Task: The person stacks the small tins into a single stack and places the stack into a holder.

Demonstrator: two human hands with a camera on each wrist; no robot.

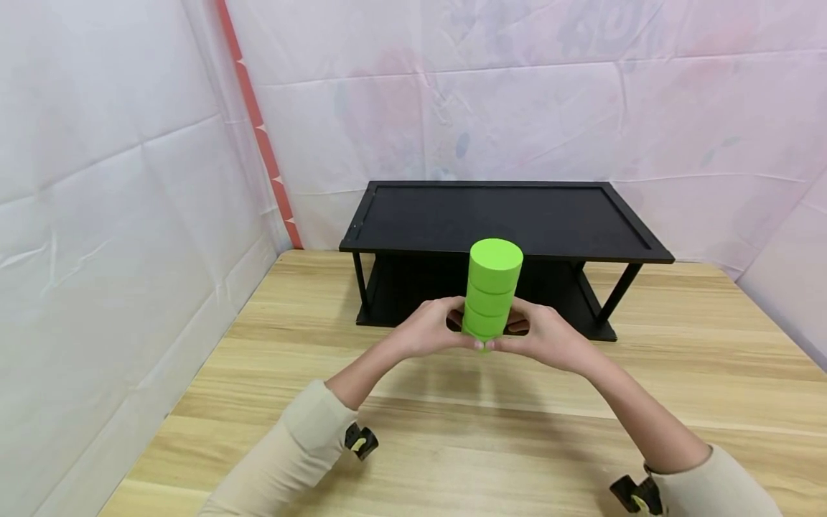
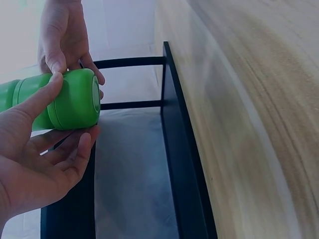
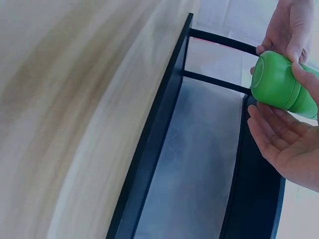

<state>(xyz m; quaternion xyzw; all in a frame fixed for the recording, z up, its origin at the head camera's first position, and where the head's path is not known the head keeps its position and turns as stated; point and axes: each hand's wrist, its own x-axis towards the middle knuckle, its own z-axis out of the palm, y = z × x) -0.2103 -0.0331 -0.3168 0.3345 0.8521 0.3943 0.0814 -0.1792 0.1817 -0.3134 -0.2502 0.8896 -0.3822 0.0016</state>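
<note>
A bright green cylinder (image 1: 492,291) with ring grooves round its side and a flat top is held up over the wooden table, in front of the black two-tier rack. My left hand (image 1: 429,332) grips its left side low down, and my right hand (image 1: 544,336) grips the right side at the same height. Both thumbs meet at the near face, while the other fingers reach round behind it. In the left wrist view the cylinder's rounded bottom end (image 2: 79,102) shows between the hands. Seen from the right wrist, the right fingers (image 3: 284,132) lie along its far side.
The black rack's top board (image 1: 491,212) stands at the table's back, with a lower board (image 1: 413,287) beneath it on thin posts. Pale wood table (image 1: 310,359) spreads around it. White printed sheets (image 1: 129,215) hang at the left and back.
</note>
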